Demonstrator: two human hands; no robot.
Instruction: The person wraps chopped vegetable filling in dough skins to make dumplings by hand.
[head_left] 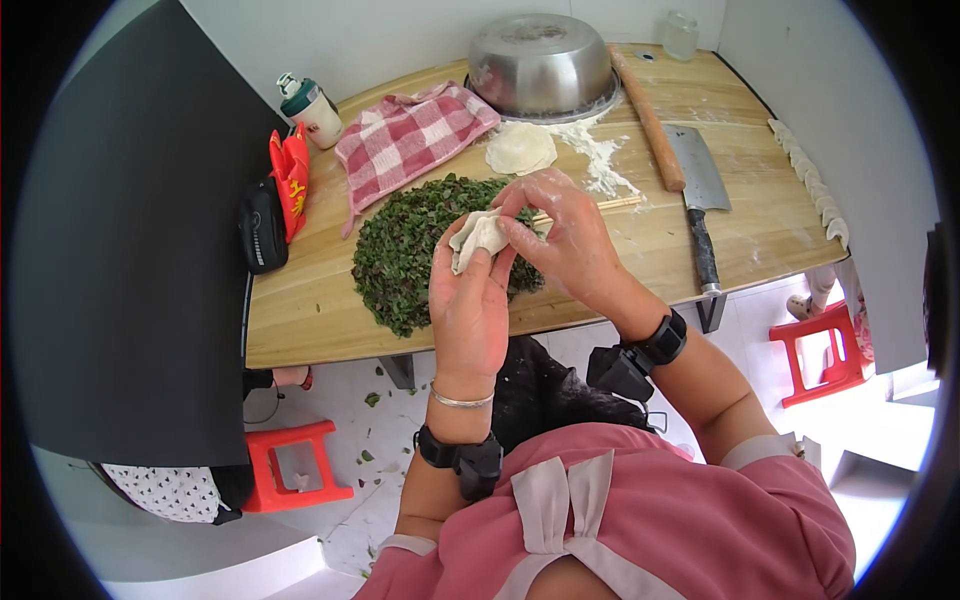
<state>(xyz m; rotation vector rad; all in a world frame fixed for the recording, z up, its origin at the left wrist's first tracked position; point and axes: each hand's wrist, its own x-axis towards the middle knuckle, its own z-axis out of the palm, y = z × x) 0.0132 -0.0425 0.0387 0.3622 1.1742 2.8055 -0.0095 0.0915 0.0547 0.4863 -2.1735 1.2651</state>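
Observation:
A folded dumpling (478,240) of pale dough is held up in front of me, its edge gathered. My left hand (470,295) cups it from below, thumb against its side. The fingertips of my right hand (555,235) pinch the dough's right edge. Below and behind both hands lies a large heap of chopped dark green leaves (400,260) on the wooden table (300,320). Just beyond, a round of flat dough wrappers (521,148) rests near scattered flour (600,160). Light wooden chopsticks (600,207) stick out from behind my right hand.
An upturned metal basin (540,65) stands at the back. To the right lie a rolling pin (650,120) and a cleaver (698,180); a row of dumplings (812,185) lines the right edge. A checked cloth (415,135) and a bottle (312,112) are left. Red stools (290,470) stand below.

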